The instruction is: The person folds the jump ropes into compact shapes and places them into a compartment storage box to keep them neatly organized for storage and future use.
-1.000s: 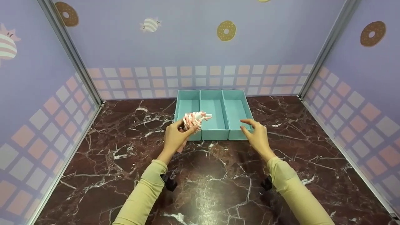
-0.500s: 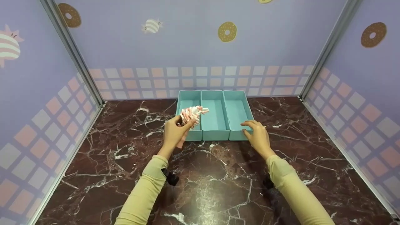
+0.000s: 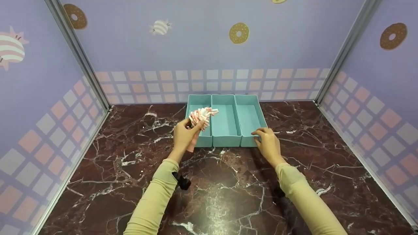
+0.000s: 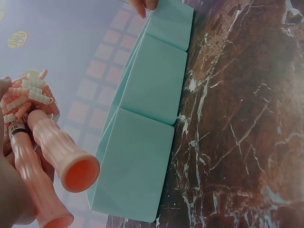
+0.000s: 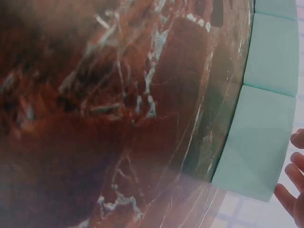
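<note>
My left hand (image 3: 184, 135) grips a bundled jump rope (image 3: 203, 117) with pink and white beads, held up over the front of the left compartment of the teal box (image 3: 226, 141). Its two ribbed pink handles (image 4: 64, 154) hang side by side below the palm, their hollow ends showing in the left wrist view. At the front rim of the right compartment, my right hand (image 3: 269, 143) has loosely bent fingers (image 5: 295, 175) and holds nothing visible. Whether those fingers touch the rim, I cannot tell.
The box has three long compartments and stands against the back wall (image 3: 147, 49). A dark red marbled table (image 3: 222, 189) spreads below, with patterned panels (image 3: 369, 107) closing it in at the sides. Each forearm wears a black wrist camera (image 3: 183, 181).
The left hand has lifted the jump rope slightly and carried it a little toward the back. The right hand's fingers have drawn closer together near the box rim.
</note>
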A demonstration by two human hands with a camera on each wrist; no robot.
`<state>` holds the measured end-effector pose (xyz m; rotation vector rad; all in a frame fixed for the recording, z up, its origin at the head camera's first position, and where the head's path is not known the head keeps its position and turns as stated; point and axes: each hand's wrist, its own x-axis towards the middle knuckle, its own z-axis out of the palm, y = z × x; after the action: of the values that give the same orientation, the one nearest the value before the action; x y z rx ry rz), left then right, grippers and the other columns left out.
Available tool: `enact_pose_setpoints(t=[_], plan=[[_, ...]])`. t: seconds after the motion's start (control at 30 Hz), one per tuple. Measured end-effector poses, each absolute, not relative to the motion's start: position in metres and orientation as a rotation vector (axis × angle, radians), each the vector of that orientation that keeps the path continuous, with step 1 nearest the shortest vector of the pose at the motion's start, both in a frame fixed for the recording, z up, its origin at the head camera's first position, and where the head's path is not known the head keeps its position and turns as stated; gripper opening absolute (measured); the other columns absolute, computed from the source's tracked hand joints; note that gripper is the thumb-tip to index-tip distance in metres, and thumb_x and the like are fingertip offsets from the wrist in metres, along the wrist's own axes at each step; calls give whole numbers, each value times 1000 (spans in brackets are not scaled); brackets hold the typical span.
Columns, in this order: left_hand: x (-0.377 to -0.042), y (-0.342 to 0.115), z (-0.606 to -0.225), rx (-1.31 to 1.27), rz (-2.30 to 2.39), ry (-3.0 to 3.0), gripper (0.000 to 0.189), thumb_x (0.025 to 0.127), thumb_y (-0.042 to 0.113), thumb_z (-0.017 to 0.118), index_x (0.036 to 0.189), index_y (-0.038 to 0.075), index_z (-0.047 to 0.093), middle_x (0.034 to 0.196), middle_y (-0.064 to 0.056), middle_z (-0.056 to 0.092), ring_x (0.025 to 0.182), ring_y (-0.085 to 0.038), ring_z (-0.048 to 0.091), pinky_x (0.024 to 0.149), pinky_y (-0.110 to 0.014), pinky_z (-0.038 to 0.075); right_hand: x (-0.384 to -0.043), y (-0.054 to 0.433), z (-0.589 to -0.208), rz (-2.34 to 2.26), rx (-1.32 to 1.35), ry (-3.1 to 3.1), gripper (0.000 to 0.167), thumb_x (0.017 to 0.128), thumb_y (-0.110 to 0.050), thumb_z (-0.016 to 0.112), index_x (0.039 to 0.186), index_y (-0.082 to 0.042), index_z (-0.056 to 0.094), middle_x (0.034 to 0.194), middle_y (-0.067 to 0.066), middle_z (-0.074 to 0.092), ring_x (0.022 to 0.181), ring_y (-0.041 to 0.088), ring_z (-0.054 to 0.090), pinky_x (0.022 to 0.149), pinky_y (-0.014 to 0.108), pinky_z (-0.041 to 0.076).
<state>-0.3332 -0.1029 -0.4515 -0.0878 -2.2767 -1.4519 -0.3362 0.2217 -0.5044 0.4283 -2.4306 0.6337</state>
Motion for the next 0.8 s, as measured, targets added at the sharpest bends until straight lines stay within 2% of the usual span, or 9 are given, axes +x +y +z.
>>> enact_pose_setpoints(t=[0.2,0.53,0.8], plan=[[-338,-101,-452,-47,-1457,-2284,33,90,36,85,82,8,70,78,-5,70,67,-14,54,60,-28,43,-335,221,-511,538,505,-2370,15,86,9,77,95,-2,80,96,16,72,92,39,70,74,54,60],[-345,-100,-450,22,-1476,-2292,35,90,40,85,79,11,68,78,-3,68,67,-14,52,60,-29,39,-335,218,-512,429,514,-2344,11,88,9,72,91,-1,75,89,15,71,84,38,68,59,55,58],[-346,-100,-452,37,-1477,-2287,34,90,39,85,81,10,70,78,-4,69,68,-15,53,61,-29,40,-334,216,-510,387,463,-2371,5,89,4,74,89,-1,73,89,14,73,83,37,67,59,55,59]])
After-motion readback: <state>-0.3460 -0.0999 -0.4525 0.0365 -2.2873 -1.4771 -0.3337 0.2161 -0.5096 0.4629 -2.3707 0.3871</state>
